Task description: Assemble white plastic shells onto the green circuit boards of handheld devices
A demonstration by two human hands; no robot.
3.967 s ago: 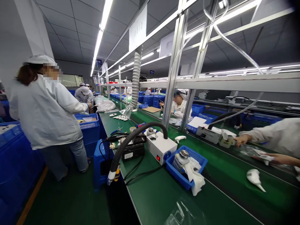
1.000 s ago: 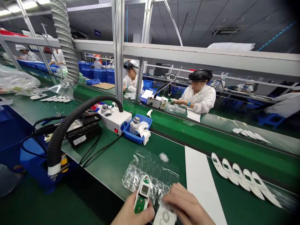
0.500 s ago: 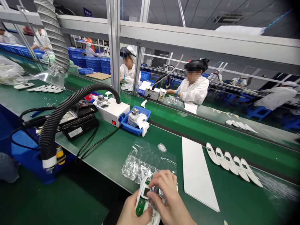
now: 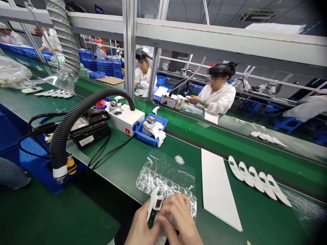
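Observation:
My left hand point(image 4: 141, 224) is wrapped around a white handheld plastic device point(image 4: 157, 199) with a small dark screen and a green circuit board point(image 4: 151, 218) showing inside it. Curled over the device's lower right side is my right hand point(image 4: 178, 214); its thumb and fingers press on it, and their contact points are partly hidden. Just beyond both hands a clear plastic bag or sheet point(image 4: 166, 170) with a grid of small pockets lies on the green bench point(image 4: 120, 166). A small clump of clear plastic point(image 4: 179, 159) rests at its far edge.
White sheets point(image 4: 219, 190) lie to the right, beside a row of several white plastic shells point(image 4: 251, 176). A blue tray point(image 4: 143, 136) holds a bottle point(image 4: 148, 126) and white cloth. At left stand a white box point(image 4: 126, 119) and a black flexible hose point(image 4: 79, 112). Co-workers sit across the conveyor.
My right thumb and fingers have moved from beside the screen down to the device's lower part, uncovering the screen. The whole view has shifted slightly.

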